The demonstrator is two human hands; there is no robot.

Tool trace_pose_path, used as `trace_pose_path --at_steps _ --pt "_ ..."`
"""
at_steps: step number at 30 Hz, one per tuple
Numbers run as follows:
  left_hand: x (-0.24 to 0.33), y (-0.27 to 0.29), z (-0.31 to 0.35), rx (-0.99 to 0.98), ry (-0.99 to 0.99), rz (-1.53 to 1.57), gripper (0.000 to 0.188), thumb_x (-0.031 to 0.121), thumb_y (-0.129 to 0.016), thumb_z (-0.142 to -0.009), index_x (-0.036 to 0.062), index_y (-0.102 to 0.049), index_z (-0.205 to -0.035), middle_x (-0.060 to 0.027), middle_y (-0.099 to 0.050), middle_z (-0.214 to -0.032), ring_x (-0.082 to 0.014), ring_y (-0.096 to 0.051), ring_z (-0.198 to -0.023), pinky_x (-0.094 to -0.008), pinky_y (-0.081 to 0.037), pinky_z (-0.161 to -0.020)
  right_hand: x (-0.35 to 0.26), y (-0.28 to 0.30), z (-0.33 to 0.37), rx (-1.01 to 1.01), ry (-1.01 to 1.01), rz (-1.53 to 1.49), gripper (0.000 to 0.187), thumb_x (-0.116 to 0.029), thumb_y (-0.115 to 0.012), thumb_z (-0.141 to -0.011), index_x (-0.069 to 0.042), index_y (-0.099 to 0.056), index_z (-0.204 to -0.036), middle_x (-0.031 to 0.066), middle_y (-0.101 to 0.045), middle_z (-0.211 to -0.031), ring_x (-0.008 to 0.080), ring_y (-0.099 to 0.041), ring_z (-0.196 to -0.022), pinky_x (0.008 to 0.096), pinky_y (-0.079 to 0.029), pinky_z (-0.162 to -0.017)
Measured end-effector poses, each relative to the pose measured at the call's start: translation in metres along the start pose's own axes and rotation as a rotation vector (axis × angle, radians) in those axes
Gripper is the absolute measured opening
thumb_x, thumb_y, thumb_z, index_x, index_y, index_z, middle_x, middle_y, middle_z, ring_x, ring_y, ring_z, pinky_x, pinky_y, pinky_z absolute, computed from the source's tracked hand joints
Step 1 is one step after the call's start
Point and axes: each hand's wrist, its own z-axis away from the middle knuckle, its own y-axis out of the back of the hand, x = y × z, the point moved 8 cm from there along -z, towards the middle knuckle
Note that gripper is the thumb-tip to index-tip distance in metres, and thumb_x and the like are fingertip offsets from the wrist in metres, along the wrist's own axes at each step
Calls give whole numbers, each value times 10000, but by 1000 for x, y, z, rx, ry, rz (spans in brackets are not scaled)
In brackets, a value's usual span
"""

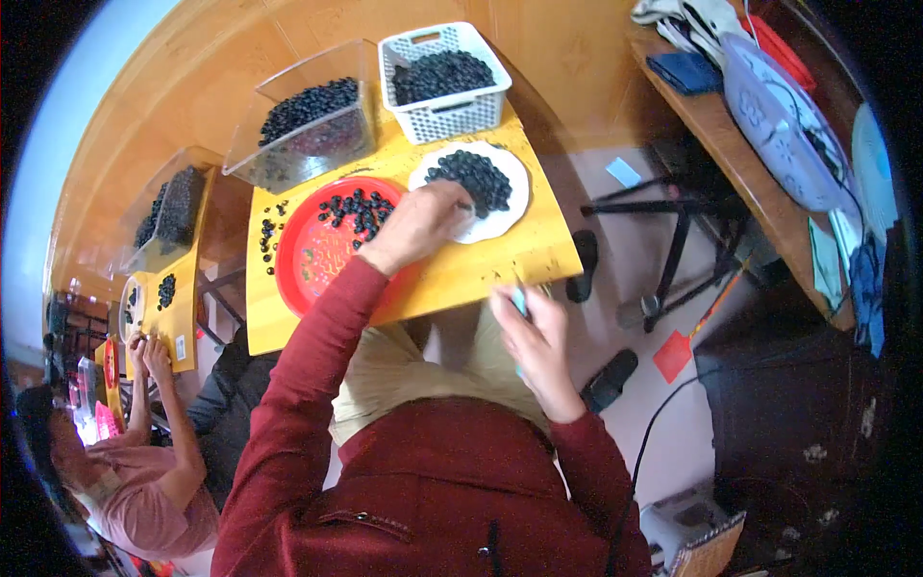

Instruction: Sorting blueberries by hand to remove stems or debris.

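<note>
Pale blue, a small slim tool point(519, 304) is clamped upright by right hand point(534, 346) fingers at centre frame, while left hand point(423, 223) fingers are closed over dark berries point(476, 178) on a white plate point(510, 207).

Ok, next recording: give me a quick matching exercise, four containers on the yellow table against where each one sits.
Things:
1. white basket
2. clear bin
3. red plate
4. white plate

Places:
A. under the left hand, at the near right of the table
B. far left corner, full of dark berries
C. near left, with a few berries scattered in it
D. far right corner, full of dark berries

Pairs: 1-D, 2-B, 3-C, 4-A
</note>
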Motion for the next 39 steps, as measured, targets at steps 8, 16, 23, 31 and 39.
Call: trace_pose_path --at_steps 8,16,23,31,39 --pt "-20 22 49 217 327 724 157 24 -708 -854 8 -694 -1009 -22 -690 -880 -66 -610 -764 -215 -502 -704 -110 -93 -11 -322 469 174 259 -138 -581 -963 22 -623 -1162 37 -655 -880 86 -585 -804 247 -473 -743" --pt "-5 27 107 308 489 1148 165 49 -680 -893 3 -660 -1051 -51 -696 -909 -120 -666 -814 -263 -548 -776 2 -28 4 -92 5 218 293 -178 -592 -972 35 -628 -1170 31 -616 -802 88 -564 -714 234 -462 -658" --pt "-2 11 133 340 541 1424 180 20 -665 -888 26 -655 -1067 -80 -689 -978 -177 -682 -866 -319 -576 -822 -1 -41 3 -90 -6 250 286 -167 -605 -966 37 -628 -1164 24 -618 -808 78 -558 -729 232 -459 -665" --pt "7 1 148 353 473 1766 203 14 -655 -894 49 -648 -1094 -58 -684 -1013 -148 -666 -924 -307 -570 -844 -23 -77 3 -149 207 312 279 -146 -658 -930 51 -628 -1126 24 -579 -829 68 -511 -757 231 -441 -677" --pt "31 -1 148 231 398 1965 174 62 -635 -919 56 -636 -1093 -110 -677 -1066 -190 -660 -987 -334 -560 -879 -33 -100 -1 -182 484 379 224 -118 -717 -870 11 -677 -1049 73 -621 -886 144 -600 -816 274 -474 -723"
